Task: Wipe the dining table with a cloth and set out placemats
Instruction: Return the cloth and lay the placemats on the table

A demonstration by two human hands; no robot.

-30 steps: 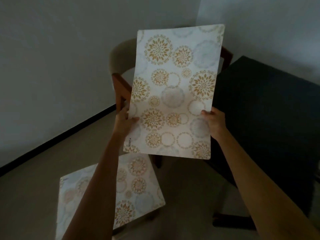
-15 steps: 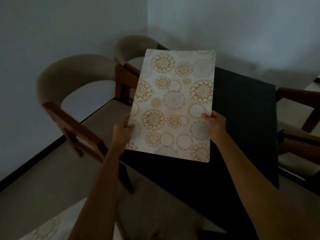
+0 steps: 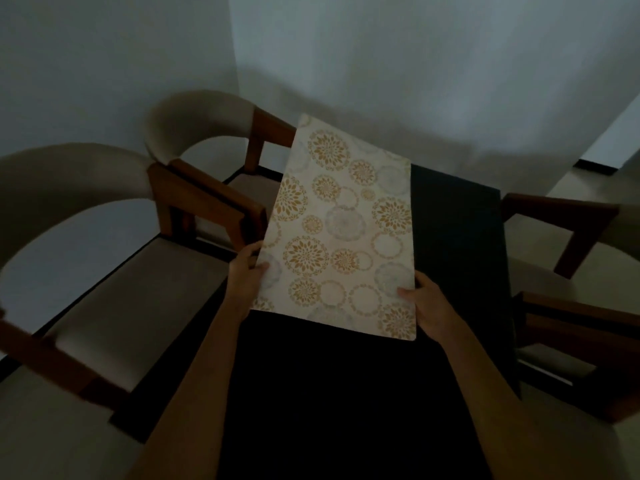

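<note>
A cream placemat (image 3: 341, 230) with gold and grey round flower prints hangs tilted above the dark dining table (image 3: 460, 237). My left hand (image 3: 246, 277) grips its left edge near the bottom corner. My right hand (image 3: 427, 306) grips its right edge near the bottom right corner. The placemat's long side runs away from me over the table's left half, its far end raised. No cloth is in view.
Two beige padded chairs with wooden arms stand along the table's left side, one near (image 3: 114, 282) and one farther (image 3: 221, 133). Two more chairs (image 3: 568, 223) stand on the right side. White walls meet in a corner behind the table.
The view has swung from a chair seat with other placemats toward the table. The placemat in both hands has come down and forward over the table, now lying flatter.
</note>
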